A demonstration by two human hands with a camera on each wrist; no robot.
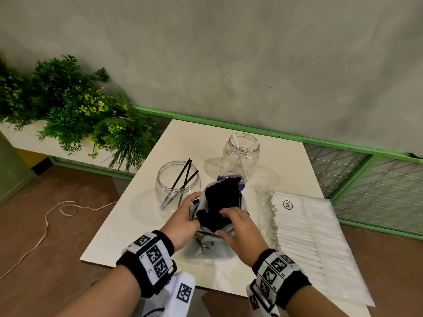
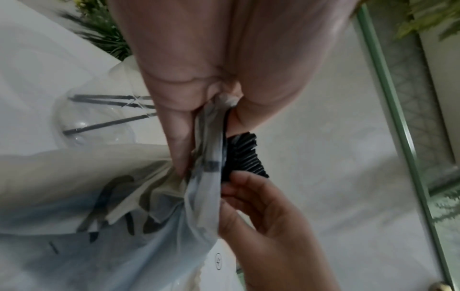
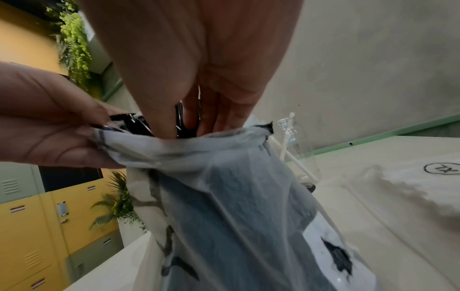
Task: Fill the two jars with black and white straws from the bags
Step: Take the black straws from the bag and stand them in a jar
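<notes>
The left hand [image 1: 183, 221] pinches the bag [image 3: 224, 196] mouth to keep it open, so right hand [image 1: 238, 227] fingers can close on black straws [image 1: 220, 202] for the near jar [image 1: 177, 186]

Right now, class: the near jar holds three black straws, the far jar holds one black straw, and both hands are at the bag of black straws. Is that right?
Not quite. The far jar holds one white straw, not black, as the head view shows. The near jar does hold three black straws, and the left hand and right hand are at the bag of black straws.
</notes>
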